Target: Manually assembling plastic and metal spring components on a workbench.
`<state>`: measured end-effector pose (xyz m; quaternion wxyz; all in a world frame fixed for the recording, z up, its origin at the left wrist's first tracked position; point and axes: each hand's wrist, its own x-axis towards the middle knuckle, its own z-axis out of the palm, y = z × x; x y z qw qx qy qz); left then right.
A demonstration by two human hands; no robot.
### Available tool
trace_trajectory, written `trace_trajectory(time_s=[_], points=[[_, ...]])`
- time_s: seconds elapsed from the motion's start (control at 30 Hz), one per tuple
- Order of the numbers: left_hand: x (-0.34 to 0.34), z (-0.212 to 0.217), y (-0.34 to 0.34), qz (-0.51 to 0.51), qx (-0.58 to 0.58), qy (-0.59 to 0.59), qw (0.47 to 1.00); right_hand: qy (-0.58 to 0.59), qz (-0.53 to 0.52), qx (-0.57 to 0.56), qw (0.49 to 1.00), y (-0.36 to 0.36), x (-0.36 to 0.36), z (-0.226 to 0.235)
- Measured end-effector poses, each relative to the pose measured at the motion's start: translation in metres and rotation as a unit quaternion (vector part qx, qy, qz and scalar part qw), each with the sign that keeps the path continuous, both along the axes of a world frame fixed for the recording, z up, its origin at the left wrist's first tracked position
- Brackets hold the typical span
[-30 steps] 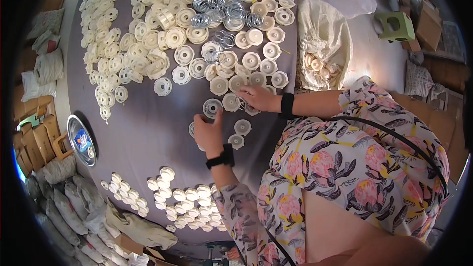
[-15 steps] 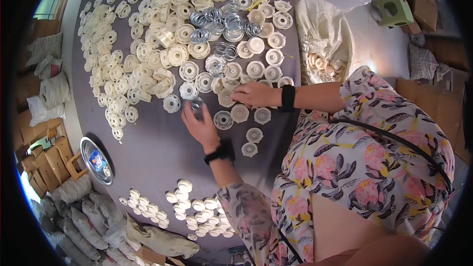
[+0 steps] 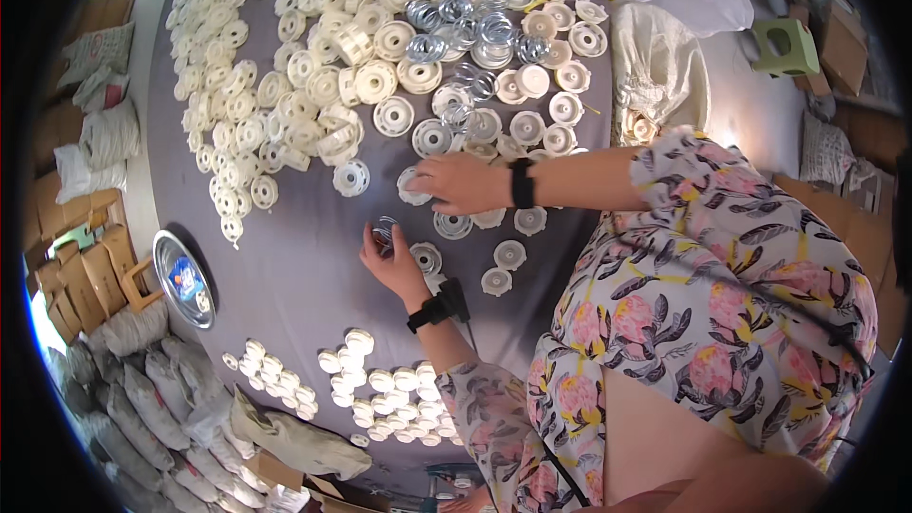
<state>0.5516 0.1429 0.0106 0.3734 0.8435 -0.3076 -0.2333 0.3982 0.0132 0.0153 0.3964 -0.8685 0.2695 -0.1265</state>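
My left hand [image 3: 391,261] is closed around a coiled metal spring [image 3: 385,228], held by the fingertips over the grey cloth. To its upper right, my right hand [image 3: 464,182] has its fingers closed on the edge of a round white plastic cap [image 3: 412,186], partly hidden by them. A similar notched cap [image 3: 351,178] lies left of my right hand. Just right of my left hand sits another cap [image 3: 425,258] with a metal ring or coil inside. More loose springs [image 3: 456,24] are piled among the caps beyond my right hand.
A large heap of cream plastic rings [image 3: 313,85] covers the far part of the table. Grouped white pieces [image 3: 399,399] stand at the lower edge, near a round metal tray [image 3: 184,277]. An open woven sack [image 3: 660,66] is at right. Another person's hand [image 3: 465,502] shows at the bottom.
My right hand has moved left and taken hold of a cap, drawing it nearer to my left hand. The left hand still holds the spring. The whole view has shifted slightly.
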Motion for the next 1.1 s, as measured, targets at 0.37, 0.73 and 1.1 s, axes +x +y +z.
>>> trace_trajectory(time_s=[0.37,0.73,1.1], points=[[0.004,0.009,0.033,0.153,-0.194,0.2,0.948,0.102,0.031,0.611,0.785,0.014,0.09,0.001],[0.007,0.035,0.03,0.048,-0.09,0.098,0.99,0.012,0.006,0.773,0.635,0.032,0.082,0.001],[0.057,0.01,0.051,-0.023,0.031,-0.122,0.992,0.116,0.02,0.086,0.989,-0.034,0.033,0.044]])
